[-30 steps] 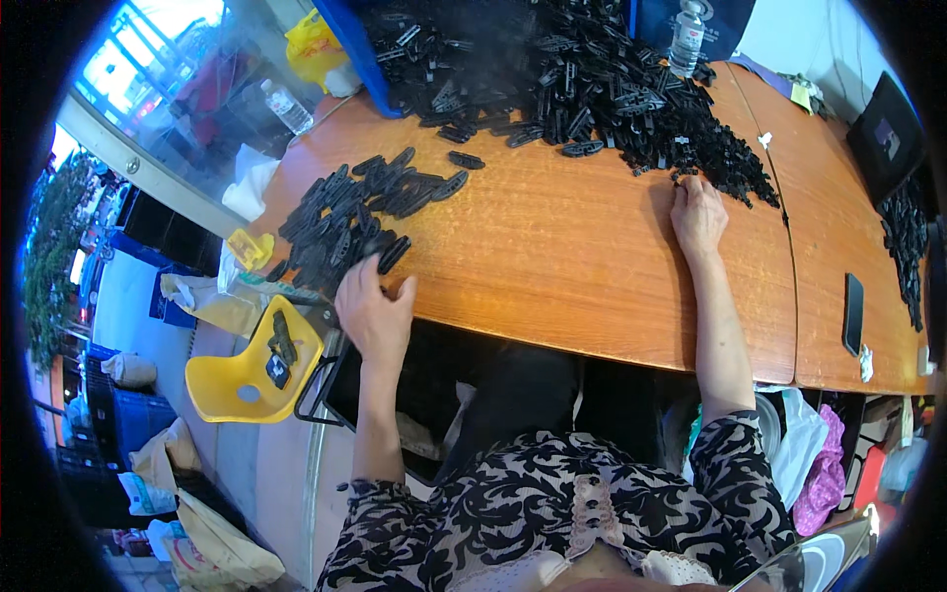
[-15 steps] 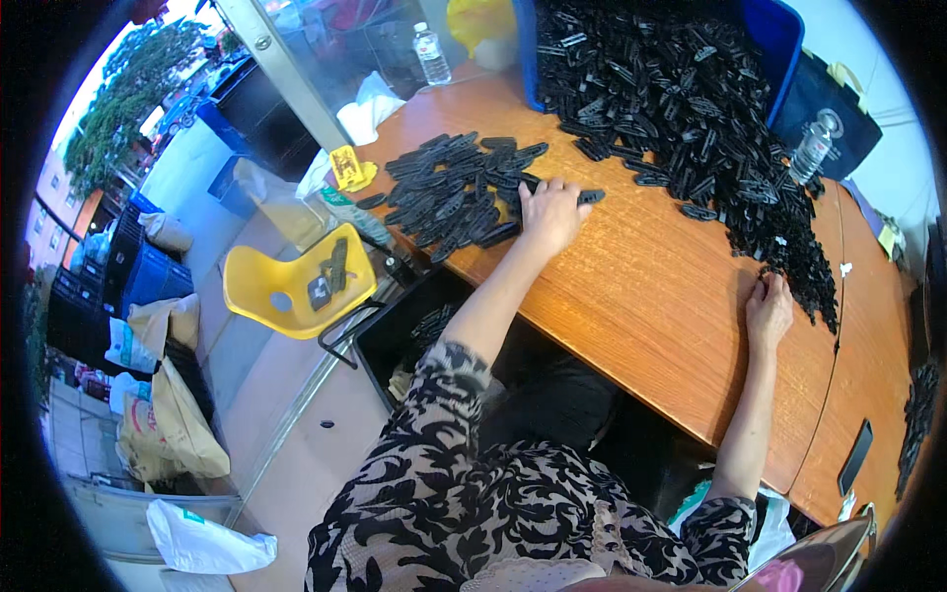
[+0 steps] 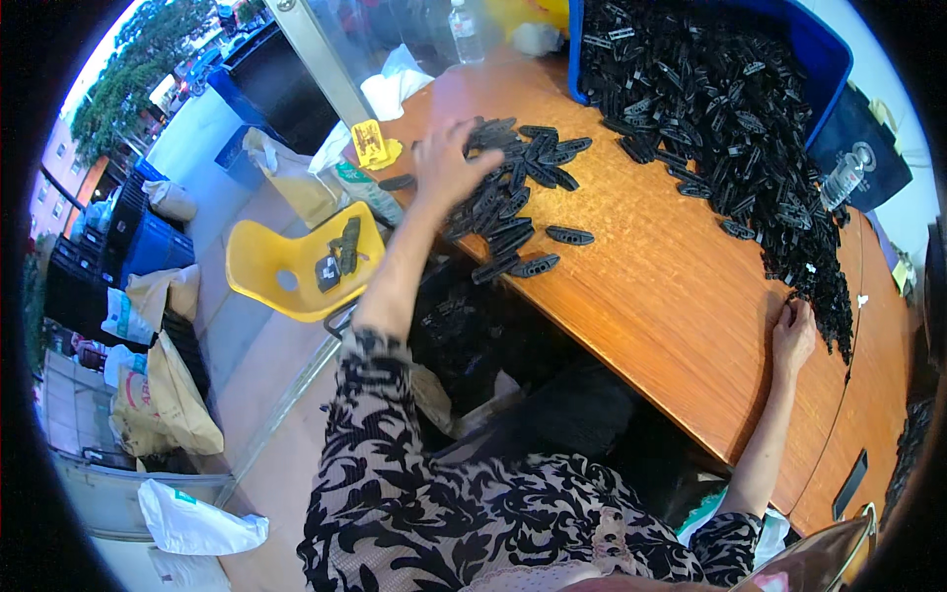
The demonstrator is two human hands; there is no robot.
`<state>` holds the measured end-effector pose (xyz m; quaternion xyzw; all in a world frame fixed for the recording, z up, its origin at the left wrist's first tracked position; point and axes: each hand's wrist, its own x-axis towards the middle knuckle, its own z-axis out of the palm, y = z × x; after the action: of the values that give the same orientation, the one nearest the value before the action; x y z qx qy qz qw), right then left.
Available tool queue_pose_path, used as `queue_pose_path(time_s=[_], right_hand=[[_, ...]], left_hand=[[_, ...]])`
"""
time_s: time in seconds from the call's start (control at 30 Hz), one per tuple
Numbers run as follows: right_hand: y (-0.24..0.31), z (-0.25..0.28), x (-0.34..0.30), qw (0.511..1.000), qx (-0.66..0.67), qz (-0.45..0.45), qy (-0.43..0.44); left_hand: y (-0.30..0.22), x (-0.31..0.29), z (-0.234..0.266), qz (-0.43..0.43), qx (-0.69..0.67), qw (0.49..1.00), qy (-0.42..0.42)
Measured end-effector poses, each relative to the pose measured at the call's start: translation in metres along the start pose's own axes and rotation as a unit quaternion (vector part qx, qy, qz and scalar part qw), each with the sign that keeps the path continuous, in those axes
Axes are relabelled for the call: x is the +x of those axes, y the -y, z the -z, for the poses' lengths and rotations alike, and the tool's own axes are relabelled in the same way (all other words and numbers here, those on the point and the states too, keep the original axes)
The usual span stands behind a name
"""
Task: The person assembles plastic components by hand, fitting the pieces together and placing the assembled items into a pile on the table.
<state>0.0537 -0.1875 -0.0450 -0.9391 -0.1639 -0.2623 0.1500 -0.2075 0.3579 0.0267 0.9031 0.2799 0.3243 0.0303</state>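
Note:
My left hand (image 3: 454, 170), slightly blurred, is over the left heap of long black plastic pieces (image 3: 508, 202). Its fingers are spread and I see nothing held in them. Several of these slotted, oval-ended pieces lie loose at the heap's right side, one black piece (image 3: 570, 236) apart from the others. At the right, my right hand (image 3: 793, 338) rests on the table with bent, closed fingers. Its fingertips touch the edge of a strip of small black parts (image 3: 827, 301); what they pinch is hidden.
A blue bin (image 3: 840, 61) on its side spills a large mass of black pieces (image 3: 695, 109) onto the wooden table (image 3: 641, 286). A yellow tag (image 3: 369, 145) and bottle (image 3: 466, 36) stand at the far left. A yellow chair (image 3: 258, 266) is beside the table; a phone (image 3: 849, 483) lies right.
My left hand has moved left across the heap, away from the black piece it was touching, and its fingers have spread. Pieces on the heap's near side have shifted. My right hand stays put.

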Motion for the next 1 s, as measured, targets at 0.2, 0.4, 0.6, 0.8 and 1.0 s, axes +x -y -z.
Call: queue_pose_path(time_s=[0.2,0.4,0.6,0.8,1.0], right_hand=[[-0.012,-0.013,0.013,1.000,0.006,0.028,0.001],[-0.016,-0.013,0.017,1.000,-0.003,0.019,0.015],[-0.001,-0.017,0.014,1.000,0.007,0.003,0.027],[-0.018,-0.001,0.017,1.000,0.000,0.022,-0.006],[0.007,-0.006,0.009,0.997,0.038,0.052,-0.043]], left_hand=[[0.117,0.057,-0.044,0.039,-0.173,0.975,0.135],[0.105,0.017,-0.046,0.051,-0.090,0.989,0.108],[0.084,-0.073,0.006,0.032,-0.086,0.995,0.038],[0.020,-0.138,0.037,0.106,-0.157,0.980,-0.067],[-0.113,-0.128,0.066,0.008,-0.255,0.964,-0.077]])
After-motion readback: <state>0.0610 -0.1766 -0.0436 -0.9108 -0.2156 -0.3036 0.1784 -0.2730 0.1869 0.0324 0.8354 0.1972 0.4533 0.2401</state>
